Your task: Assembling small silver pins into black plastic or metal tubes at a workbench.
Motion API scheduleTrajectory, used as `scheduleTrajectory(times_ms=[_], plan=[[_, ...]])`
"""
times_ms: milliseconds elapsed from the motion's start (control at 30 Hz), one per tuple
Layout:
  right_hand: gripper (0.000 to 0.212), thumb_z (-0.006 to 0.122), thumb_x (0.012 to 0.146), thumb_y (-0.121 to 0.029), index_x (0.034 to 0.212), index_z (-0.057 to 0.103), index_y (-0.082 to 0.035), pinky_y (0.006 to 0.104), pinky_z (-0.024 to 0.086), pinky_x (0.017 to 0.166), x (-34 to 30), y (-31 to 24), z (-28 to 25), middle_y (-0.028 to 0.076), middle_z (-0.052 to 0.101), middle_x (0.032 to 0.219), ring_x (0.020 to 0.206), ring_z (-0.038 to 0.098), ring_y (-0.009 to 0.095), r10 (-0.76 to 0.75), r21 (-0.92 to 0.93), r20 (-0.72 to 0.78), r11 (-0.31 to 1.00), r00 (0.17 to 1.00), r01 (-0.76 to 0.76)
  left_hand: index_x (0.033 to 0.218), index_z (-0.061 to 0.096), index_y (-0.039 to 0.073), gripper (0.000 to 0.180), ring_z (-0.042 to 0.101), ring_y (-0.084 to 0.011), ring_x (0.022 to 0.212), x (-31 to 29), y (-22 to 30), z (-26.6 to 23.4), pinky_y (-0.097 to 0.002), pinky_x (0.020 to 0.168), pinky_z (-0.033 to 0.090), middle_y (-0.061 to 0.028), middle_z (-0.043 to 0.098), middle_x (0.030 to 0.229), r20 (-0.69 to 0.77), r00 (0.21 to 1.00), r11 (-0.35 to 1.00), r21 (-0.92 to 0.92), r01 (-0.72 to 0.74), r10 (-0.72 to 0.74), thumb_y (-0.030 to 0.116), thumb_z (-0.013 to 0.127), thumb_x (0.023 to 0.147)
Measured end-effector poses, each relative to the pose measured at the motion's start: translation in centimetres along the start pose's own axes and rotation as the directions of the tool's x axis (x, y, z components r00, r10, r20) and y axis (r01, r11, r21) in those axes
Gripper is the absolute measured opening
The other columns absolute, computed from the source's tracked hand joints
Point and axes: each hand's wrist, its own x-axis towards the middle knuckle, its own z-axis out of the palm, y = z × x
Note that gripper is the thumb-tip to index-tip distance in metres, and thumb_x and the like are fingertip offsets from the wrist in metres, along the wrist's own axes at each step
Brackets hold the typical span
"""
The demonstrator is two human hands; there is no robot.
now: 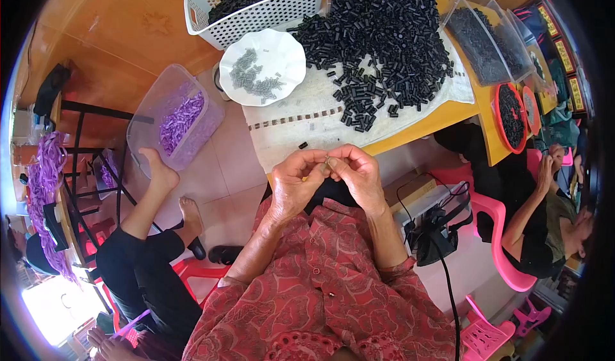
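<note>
Just past the table's near edge, my left hand [295, 185] and my right hand [360, 176] meet fingertip to fingertip. Both are closed in a pinch around something tiny, too small to make out. One short black cylinder piece [303, 146] lies on the white cloth [275, 148] near my left hand. Beyond the hands a large heap of such black pieces [391, 47] covers the cloth. To its left, a white scalloped plate [289, 53] holds small clear grey pieces [251, 78].
A perforated white basket [269, 16] of black parts stands at the back left. Purple pieces [181, 125] fill part of a clear tub [142, 127]. On the right are a clear bin [477, 47], a red basket [510, 119], a pink chair [496, 233] and a co-worker's arm [533, 197]. Another person's legs [144, 252] extend at left.
</note>
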Motion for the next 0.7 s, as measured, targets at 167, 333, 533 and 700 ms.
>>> scheduleTrajectory(times_ms=[167,333,533,700], plan=[[0.013,0.063,0.098,-0.01,0.104,0.063,0.001,0.0204,0.051,0.066,0.0,0.0,0.11,0.004,0.069,0.084,0.075,0.064,0.008,-0.009,-0.032,-0.007,0.999,1.0,0.009,0.112,0.062,-0.008,0.019,0.068,-0.0135,0.087,-0.08,0.14,0.12,-0.0262,0.079,0.058,-0.0098,0.07,0.097,-0.037,0.999,1.0,0.004,0.006,-0.006,-0.007,0.06,0.093],[0.01,0.062,0.098,-0.006,0.103,0.062,0.002,0.0207,0.051,0.066,-0.07,-0.43,0.1,0.006,0.07,0.085,0.075,0.064,0.009,-0.007,-0.001,0.009,1.0,1.0,0.007,0.113,0.062,-0.006,0.019,0.068,-0.0137,0.085,-0.01,0.29,0.27,-0.0272,0.079,0.058,-0.0101,0.07,0.096,-0.045,0.998,0.994,-0.104,0.026,-0.031,-0.007,0.059,0.094],[0.007,0.061,0.096,-0.001,0.101,0.06,0.003,0.0217,0.051,0.066,-0.15,-0.57,0.48,0.008,0.07,0.085,0.075,0.065,0.01,0.002,0.011,-0.001,1.0,1.0,-0.002,0.108,0.064,-0.005,0.016,0.067,-0.0133,0.078,0.31,0.08,-0.13,-0.0266,0.074,0.057,-0.01,0.07,0.09,-0.066,0.994,0.985,-0.157,0.074,-0.085,-0.005,0.06,0.093],[0.006,0.061,0.096,0.0,0.1,0.06,0.004,0.0224,0.052,0.066,-0.2,-0.61,0.52,0.009,0.07,0.085,0.075,0.065,0.011,-0.002,0.002,0.013,1.0,1.0,0.002,0.106,0.066,-0.005,0.014,0.067,-0.013,0.075,0.29,0.16,0.16,-0.0267,0.072,0.057,-0.0094,0.07,0.086,-0.097,0.988,0.984,-0.14,0.108,-0.122,-0.005,0.061,0.093]])
